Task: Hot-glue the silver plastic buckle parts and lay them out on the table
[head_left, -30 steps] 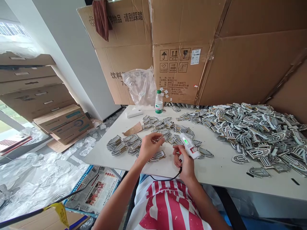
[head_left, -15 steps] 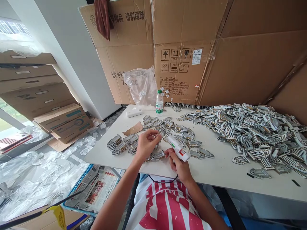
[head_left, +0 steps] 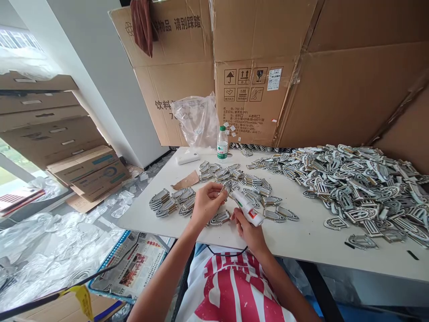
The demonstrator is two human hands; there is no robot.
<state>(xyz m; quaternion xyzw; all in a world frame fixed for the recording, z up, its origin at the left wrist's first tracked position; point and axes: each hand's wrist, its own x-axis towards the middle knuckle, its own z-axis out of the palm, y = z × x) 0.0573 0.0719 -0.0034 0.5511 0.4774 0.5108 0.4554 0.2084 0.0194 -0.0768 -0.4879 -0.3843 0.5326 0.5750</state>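
Observation:
My left hand pinches a small grey cut-out piece above the near edge of the white table. In my right hand is a white glue gun, its nozzle pointing up-left and touching that piece. A black cord runs from the gun down over the table edge. Another grey piece lies flat just below my left hand. Short stacks of the same pieces sit to the left of my hands.
A big heap of grey pieces covers the right of the table. A green-labelled bottle, a plastic bag and a white box stand at the back. Cardboard boxes wall the rear; cartons, plastic and newspaper lie on the floor at left.
My right hand swung the glue gun left, from resting tilted at the right to pointing its nozzle at the piece in my left hand. My left hand stayed nearly in place.

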